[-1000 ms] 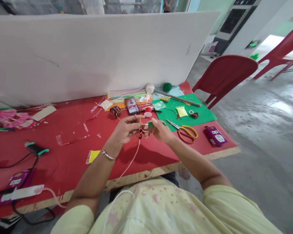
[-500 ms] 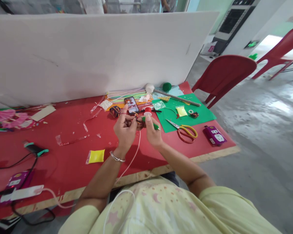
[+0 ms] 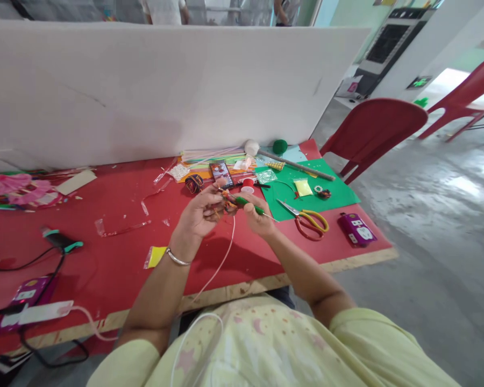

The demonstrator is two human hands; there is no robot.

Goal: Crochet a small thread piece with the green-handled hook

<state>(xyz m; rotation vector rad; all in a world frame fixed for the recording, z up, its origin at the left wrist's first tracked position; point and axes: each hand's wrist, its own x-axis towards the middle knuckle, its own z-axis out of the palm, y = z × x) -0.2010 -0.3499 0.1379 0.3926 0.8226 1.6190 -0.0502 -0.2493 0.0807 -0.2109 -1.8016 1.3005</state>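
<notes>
My left hand [image 3: 201,213] is closed on a small multicoloured yarn piece [image 3: 229,201] above the red table. A green-handled tool [image 3: 248,203] with a thin metal shaft is gripped in my right hand [image 3: 258,219], and its front end meets the yarn piece. Just behind my left hand lie a dark multicoloured yarn ball [image 3: 194,184] and a phone [image 3: 221,174] with a lit screen. A red and white spool [image 3: 247,186] sits behind the green tool. The exact finger contact on the yarn is too small to make out.
Scissors [image 3: 308,223] with red and yellow handles lie on a green sheet [image 3: 339,196] at the right, near a purple box [image 3: 357,230]. A hot-glue-like tool [image 3: 62,241] and cables lie left. A white board [image 3: 145,91] stands behind the red table [image 3: 116,199].
My left hand has shifted a little left and its fingers have spread somewhat around the yarn. The green tool has tilted slightly, and the whole view has moved a little.
</notes>
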